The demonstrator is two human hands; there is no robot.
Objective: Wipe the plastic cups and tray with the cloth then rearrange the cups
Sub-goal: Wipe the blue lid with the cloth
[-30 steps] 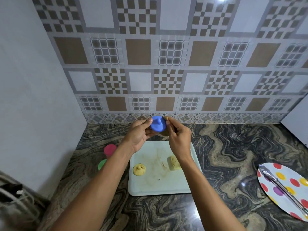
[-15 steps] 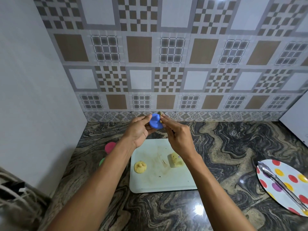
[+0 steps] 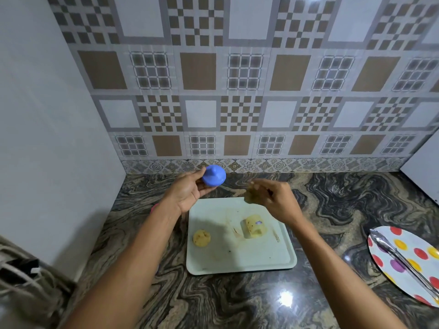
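Above the far-left corner of a pale rectangular plastic tray (image 3: 237, 257), the left hand (image 3: 187, 192) holds a small blue plastic cup (image 3: 213, 176) in the air. The thumb lies against the cup's left side and the fingers are curled beneath it. The cup's narrower end faces up toward the camera, and the cup is clear of both tray and counter.

The right hand (image 3: 279, 198) hangs over the tray's far edge, near the blue cup but apart from it. It is blurred by motion. Its fingers appear drawn together about a small yellowish-brown cloth (image 3: 250, 197), but the exact grip cannot be told.

Two cups rest on the streaked tray:
- A round yellow plastic cup (image 3: 201, 238) sits near the left edge.
- A second yellow plastic cup (image 3: 254, 226) lies on its side toward the right, below the right wrist.

A pink plastic cup (image 3: 154, 208) shows as a sliver on the counter left of the tray, mostly hidden by the left forearm.

The tray lies on a dark marbled stone countertop (image 3: 320, 210) that meets a patterned brown-and-grey tiled wall (image 3: 237, 91). At the right edge of the view, well apart from the tray, a white polka-dot plate (image 3: 412, 244) carries metal tongs (image 3: 401, 257) laid diagonally across it.
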